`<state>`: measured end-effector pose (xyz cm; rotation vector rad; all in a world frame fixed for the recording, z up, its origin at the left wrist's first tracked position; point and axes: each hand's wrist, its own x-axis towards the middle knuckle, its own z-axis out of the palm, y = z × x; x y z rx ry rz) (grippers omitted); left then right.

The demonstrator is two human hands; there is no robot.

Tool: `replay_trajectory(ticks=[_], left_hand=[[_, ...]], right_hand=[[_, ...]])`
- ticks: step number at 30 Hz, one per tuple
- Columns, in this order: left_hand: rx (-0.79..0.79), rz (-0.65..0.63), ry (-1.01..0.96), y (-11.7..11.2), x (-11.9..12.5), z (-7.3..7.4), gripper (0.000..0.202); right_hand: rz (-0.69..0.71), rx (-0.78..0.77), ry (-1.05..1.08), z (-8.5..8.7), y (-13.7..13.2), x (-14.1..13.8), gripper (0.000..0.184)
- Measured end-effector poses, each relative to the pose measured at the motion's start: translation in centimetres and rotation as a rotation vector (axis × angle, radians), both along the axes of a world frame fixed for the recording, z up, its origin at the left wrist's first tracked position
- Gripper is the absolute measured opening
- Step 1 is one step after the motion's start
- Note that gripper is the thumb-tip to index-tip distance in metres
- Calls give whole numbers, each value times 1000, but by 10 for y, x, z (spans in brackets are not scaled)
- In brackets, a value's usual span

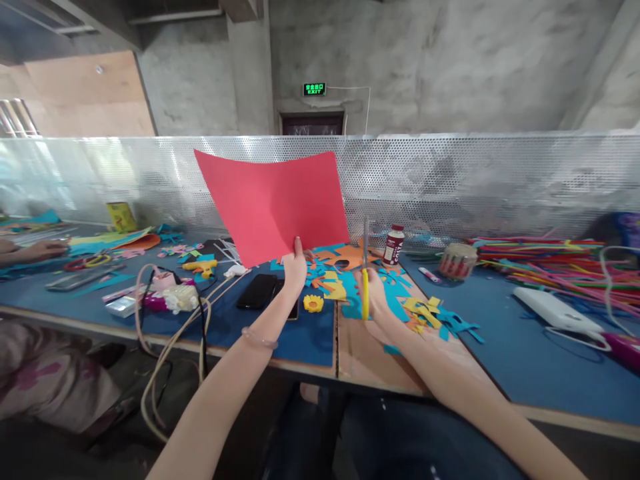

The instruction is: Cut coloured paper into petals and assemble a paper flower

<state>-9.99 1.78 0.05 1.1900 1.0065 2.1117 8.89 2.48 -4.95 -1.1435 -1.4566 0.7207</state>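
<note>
While the left hand [295, 268] pinches the red sheet [277, 207] by its lower edge, thumb on the near face, the right hand [374, 293] is closed round the yellow handle of the scissors [365, 297], blades pointing up; the hands are apart, the sheet raised above the bench [305, 343] in front of the perforated screen [450, 177], and the scissors to its right, clear of the paper.

As far as the visible face shows, the red sheet is whole, with straight-looking edges and no notch, so cutting on it seems not to have begun; work in other colours looks well advanced, for blue scraps [395, 303] and yellow strips [423, 310] lie about the right hand, and a yellow flower [313, 304] sits on the bench near the left forearm; an orange sheet [350, 255] behind the hands appears to have been cut into, though overlapping pieces make its outline hard to judge; all the cutting of the red sheet is probably left.
</note>
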Motion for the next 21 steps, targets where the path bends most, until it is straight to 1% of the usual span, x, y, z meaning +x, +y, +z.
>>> replay_trajectory(ticks=[2, 3, 4, 5, 7, 8, 11, 13, 14, 16, 17, 18, 19, 20, 21], left_hand=[[37, -1, -6, 4, -4, -1, 37], [43, -5, -2, 5, -5, -1, 35], [45, -15, 1, 5, -6, -1, 34], [44, -28, -4, 5, -6, -1, 33], [41, -77, -17, 4, -5, -1, 31], [39, -108, -22, 3, -4, -1, 30], [29, -189, -1, 1, -1, -2, 29], [14, -251, 17, 1, 2, -4, 29], [6, -298, 16, 1, 4, -4, 28], [5, -425, -8, -1, 8, -5, 27], [3, -500, -28, -2, 9, -5, 26], [-4, -577, -48, -4, 11, -6, 26], [-24, -652, -62, -5, 11, -6, 25], [-63, -721, -67, -6, 11, -7, 22], [-123, -779, -62, -7, 11, -8, 18]], right_hand=[[-83, -23, -100, 5, 15, 21, 34], [-134, -49, -186, 7, 22, 32, 36], [-221, -114, -399, 7, 28, 42, 38], [-270, -171, -575, 6, 34, 52, 41], [-313, -208, -844, 1, 43, 65, 48], [-325, -209, -923, -3, 45, 70, 51], [-321, -222, -1037, -9, 46, 76, 53], [-295, -229, -1080, -9, 43, 78, 52], [-298, -201, -1098, -8, 40, 79, 52], [-380, -103, -1087, -4, 35, 79, 51], [-421, -29, -1037, -1, 34, 79, 50], [-435, 62, -948, 2, 33, 78, 50], [-410, 160, -819, 5, 33, 77, 52], [-349, 250, -660, 9, 33, 75, 59], [-258, 316, -474, 12, 33, 73, 69]])
